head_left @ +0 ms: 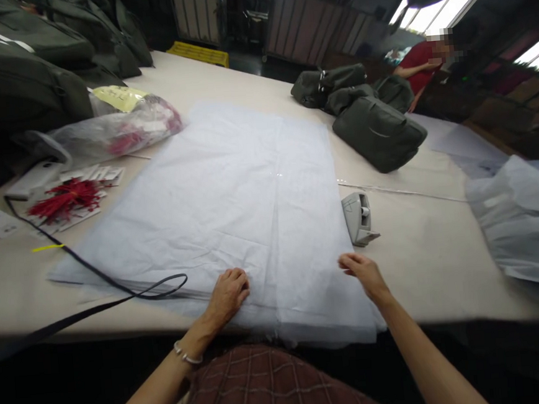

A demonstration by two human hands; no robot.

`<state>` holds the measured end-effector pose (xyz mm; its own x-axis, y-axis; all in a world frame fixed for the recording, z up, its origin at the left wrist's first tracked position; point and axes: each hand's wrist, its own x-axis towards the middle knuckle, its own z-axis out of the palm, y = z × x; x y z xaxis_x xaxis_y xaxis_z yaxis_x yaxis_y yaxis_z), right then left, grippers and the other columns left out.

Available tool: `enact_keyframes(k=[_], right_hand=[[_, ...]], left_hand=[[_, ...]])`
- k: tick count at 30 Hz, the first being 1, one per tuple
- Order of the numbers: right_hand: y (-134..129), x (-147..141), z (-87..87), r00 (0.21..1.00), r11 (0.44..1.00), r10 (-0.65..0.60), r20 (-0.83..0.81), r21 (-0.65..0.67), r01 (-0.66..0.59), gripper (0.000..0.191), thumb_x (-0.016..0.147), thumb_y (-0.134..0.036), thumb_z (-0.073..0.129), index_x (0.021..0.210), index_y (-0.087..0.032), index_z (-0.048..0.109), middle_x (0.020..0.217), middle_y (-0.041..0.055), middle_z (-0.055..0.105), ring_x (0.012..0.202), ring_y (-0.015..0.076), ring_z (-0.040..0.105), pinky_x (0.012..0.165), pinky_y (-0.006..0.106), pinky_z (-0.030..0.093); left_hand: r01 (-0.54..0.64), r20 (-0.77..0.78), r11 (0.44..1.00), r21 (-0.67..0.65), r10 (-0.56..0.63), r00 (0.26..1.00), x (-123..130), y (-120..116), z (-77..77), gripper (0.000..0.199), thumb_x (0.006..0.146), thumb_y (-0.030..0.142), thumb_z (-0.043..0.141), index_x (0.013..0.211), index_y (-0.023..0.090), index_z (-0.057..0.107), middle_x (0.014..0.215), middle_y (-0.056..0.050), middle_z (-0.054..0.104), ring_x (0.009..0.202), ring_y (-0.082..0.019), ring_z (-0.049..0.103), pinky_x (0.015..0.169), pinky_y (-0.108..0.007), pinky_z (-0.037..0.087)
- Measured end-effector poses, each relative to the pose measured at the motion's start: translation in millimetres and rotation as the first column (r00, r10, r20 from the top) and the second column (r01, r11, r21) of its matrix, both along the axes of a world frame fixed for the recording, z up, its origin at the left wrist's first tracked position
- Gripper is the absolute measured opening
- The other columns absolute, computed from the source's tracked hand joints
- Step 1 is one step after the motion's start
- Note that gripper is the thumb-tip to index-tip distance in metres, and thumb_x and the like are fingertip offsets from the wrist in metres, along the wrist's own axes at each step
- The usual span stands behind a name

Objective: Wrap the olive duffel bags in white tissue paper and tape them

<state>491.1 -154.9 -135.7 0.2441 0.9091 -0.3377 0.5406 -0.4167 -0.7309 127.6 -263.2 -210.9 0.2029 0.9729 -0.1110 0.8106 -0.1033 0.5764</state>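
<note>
On the table (424, 264), up to its near edge, lie the sheets (221, 175). Left hand (230, 290) rests there, fingers curled; right hand (363, 274), fingertips together, is by their right side. Whether either pinches a layer, I cannot tell. Gentle, flat pressing should avoid creases.

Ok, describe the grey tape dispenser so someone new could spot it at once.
Find the white sheets spread across the pale table. By their right edge, just beyond the wearer's right hand, sits the tape dispenser. It is small, rigid and grey, unlike the larger, dark, soft bags farther back.
</note>
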Motion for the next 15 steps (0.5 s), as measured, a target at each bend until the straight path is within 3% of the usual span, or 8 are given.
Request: enact_keyframes(k=[2,3,5,7,9,15], right_hand=[[-22.3,-58.1,-4.5,0.940,0.962,0.220,-0.260,-0.104,-0.254,0.033,0.066,-0.047,0.069,0.078,-0.016,0.070,0.077,0.0067,0.072,0.073,0.0182,0.067,0.067,0.029,0.054],[-32.0,-87.2,-7.6,0.865,0.910,0.304,-0.399,-0.147,-0.387,0.032,0.068,-0.046,0.068,0.077,-0.015,0.069,0.076,0.0063,0.072,0.070,0.0167,0.066,0.065,0.028,0.054],[-46.1,-137.9,-15.1,0.768,0.803,0.399,-0.501,-0.213,-0.557,0.026,0.068,-0.040,0.069,0.075,-0.016,0.067,0.072,0.0038,0.070,0.065,0.0142,0.064,0.061,0.025,0.052],[-52.4,-171.8,-24.5,0.755,0.748,0.445,-0.482,-0.264,-0.609,0.019,0.069,-0.035,0.066,0.073,-0.016,0.066,0.070,0.0017,0.070,0.063,0.0122,0.063,0.058,0.022,0.050],[-52.2,-188.5,-35.7,0.779,0.733,0.468,-0.417,-0.310,-0.606,0.014,0.071,-0.030,0.063,0.069,-0.017,0.065,0.066,0.0003,0.069,0.060,0.0111,0.062,0.053,0.019,0.048],[-39.7,-195.2,-60.1,0.801,0.677,0.578,-0.160,-0.454,-0.579,0.013,0.072,-0.027,0.063,0.063,-0.018,0.061,0.044,-0.0035,0.058,0.046,0.0125,0.058,0.044,0.019,0.045]], left_hand=[[0.006,-0.004,1.000,-0.002,-0.006,1.000,0.3,-0.4,-0.1,0.008,0.082,0.016,0.060,0.087,0.021,0.058,0.100,-0.003,0.059,0.098,-0.022,0.049,0.087,-0.036,0.037],[0.012,-0.007,1.000,-0.003,-0.012,1.000,-0.1,-0.3,0.0,0.008,0.082,0.017,0.060,0.087,0.021,0.058,0.100,-0.003,0.059,0.097,-0.022,0.049,0.087,-0.035,0.037],[0.023,-0.015,1.000,-0.001,-0.023,1.000,-1.2,0.2,0.3,0.007,0.082,0.017,0.060,0.087,0.021,0.058,0.099,-0.003,0.059,0.096,-0.021,0.049,0.086,-0.035,0.037],[0.030,-0.020,1.000,0.005,-0.030,0.999,-2.5,0.9,0.1,0.007,0.082,0.017,0.060,0.087,0.021,0.057,0.099,-0.003,0.059,0.096,-0.022,0.049,0.086,-0.036,0.036],[0.033,-0.019,0.999,0.010,-0.032,0.999,-3.4,1.2,-0.7,0.008,0.081,0.017,0.060,0.088,0.021,0.057,0.100,-0.003,0.058,0.098,-0.022,0.049,0.087,-0.036,0.036],[0.028,-0.009,1.000,0.004,-0.028,1.000,-3.6,0.1,0.2,0.009,0.081,0.016,0.060,0.088,0.021,0.058,0.102,-0.003,0.058,0.099,-0.022,0.049,0.087,-0.036,0.036]])
